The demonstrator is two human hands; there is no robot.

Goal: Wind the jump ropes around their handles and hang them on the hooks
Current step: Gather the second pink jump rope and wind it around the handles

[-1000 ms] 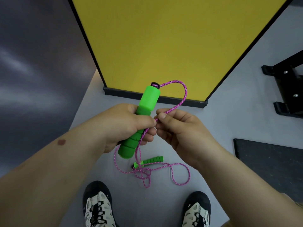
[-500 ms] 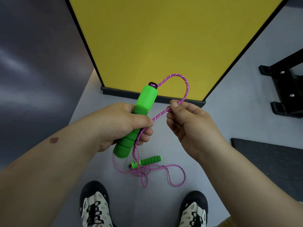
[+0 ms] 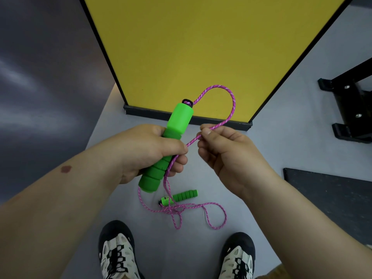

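My left hand (image 3: 149, 150) grips a bright green jump-rope handle (image 3: 179, 121), held tilted with its cap end pointing up and away from me. A pink braided rope (image 3: 231, 103) leaves the cap, arcs to the right and comes back down. My right hand (image 3: 225, 150) pinches that rope between thumb and forefinger, just right of the handle. From there the rope passes under my left thumb and drops to the floor. The second green handle (image 3: 181, 196) lies on the floor between my feet amid loose pink coils (image 3: 213, 216). No hooks are in view.
A yellow panel (image 3: 191, 47) with a black base stands straight ahead. A black metal rack foot (image 3: 350, 109) is at the right, and a dark floor mat (image 3: 332, 198) lies at the lower right. My two shoes (image 3: 116, 254) stand on the grey floor.
My right hand moved up and right along the rope, away from my left thumb, and the rope loop above the handle grew larger. The left hand kept its grip.
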